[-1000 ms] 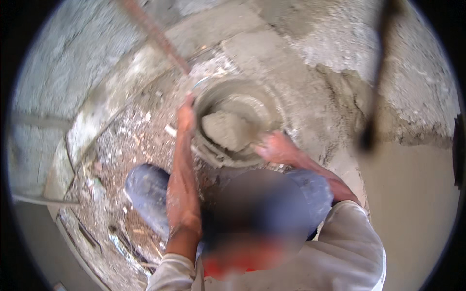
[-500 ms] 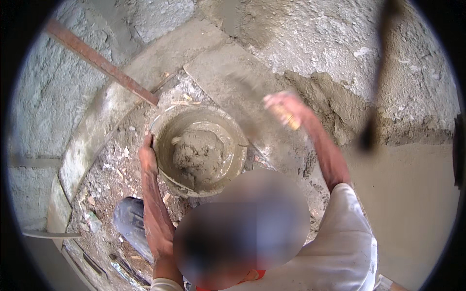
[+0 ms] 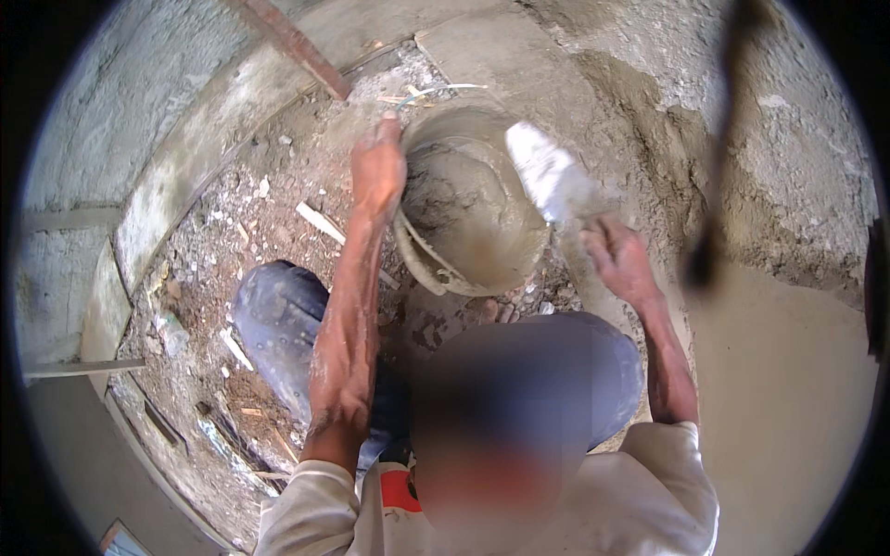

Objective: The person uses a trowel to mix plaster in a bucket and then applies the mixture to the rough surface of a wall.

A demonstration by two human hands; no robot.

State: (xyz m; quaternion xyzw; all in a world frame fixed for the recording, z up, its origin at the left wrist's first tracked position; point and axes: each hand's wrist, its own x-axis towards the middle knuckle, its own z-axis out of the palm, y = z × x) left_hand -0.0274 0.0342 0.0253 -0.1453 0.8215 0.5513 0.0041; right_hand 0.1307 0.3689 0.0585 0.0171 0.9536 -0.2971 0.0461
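A mortar-caked bucket point(image 3: 468, 213) stands on the rubble-strewn ground in front of me, wet grey mortar point(image 3: 445, 199) inside it. My left hand point(image 3: 378, 167) is closed on the left side of the bucket's rim. My right hand point(image 3: 612, 250) grips a trowel, whose pale, bright blade point(image 3: 538, 167) is over the bucket's right edge. The trowel's handle is mostly hidden by my fingers.
A rusty reddish bar point(image 3: 306, 56) leans at the top left. Wood scraps point(image 3: 320, 221) and debris lie left of the bucket. A rough plastered surface point(image 3: 779, 167) and a smooth grey mortar surface point(image 3: 779, 371) are on the right. A thin strip point(image 3: 83, 368) juts in at left.
Since half a second ago my right hand has come down and back toward the bucket, and the trowel blade now shows over its edge. The bucket and my left hand appear higher in view.
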